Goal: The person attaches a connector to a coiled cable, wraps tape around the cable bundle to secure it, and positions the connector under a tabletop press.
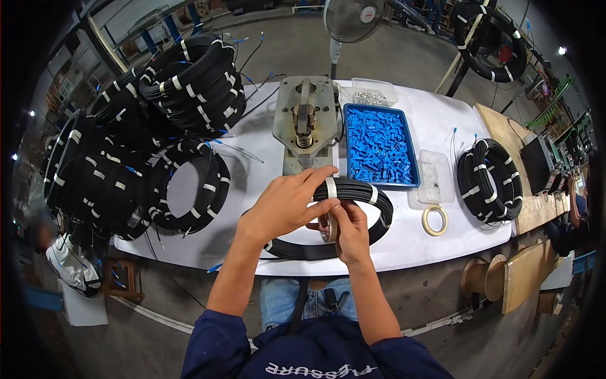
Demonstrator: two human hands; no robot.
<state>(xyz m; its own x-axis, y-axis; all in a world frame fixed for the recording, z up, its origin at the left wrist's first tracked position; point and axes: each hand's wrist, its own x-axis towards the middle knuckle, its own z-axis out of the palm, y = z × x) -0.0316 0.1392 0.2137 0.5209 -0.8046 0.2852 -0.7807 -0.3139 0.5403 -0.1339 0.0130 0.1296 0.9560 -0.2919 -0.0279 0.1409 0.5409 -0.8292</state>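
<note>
A coil of black cable lies at the front edge of the white table, directly before me. Across the coil's far side runs a strip of pale tape. My left hand grips the coil beside this strip, its index finger over the top and its thumb reaching toward the other hand. Inside the ring, my right hand holds a roll of masking tape, partly hidden by the fingers. The thumbs of both hands nearly meet at the strip. A blue-tipped cable end sticks out at the coil's lower left.
Stacked taped cable coils crowd the left side. Beyond my hands stands a metal press. To its right are a blue tray of blue connectors, a clear box, a loose tape roll and another coil.
</note>
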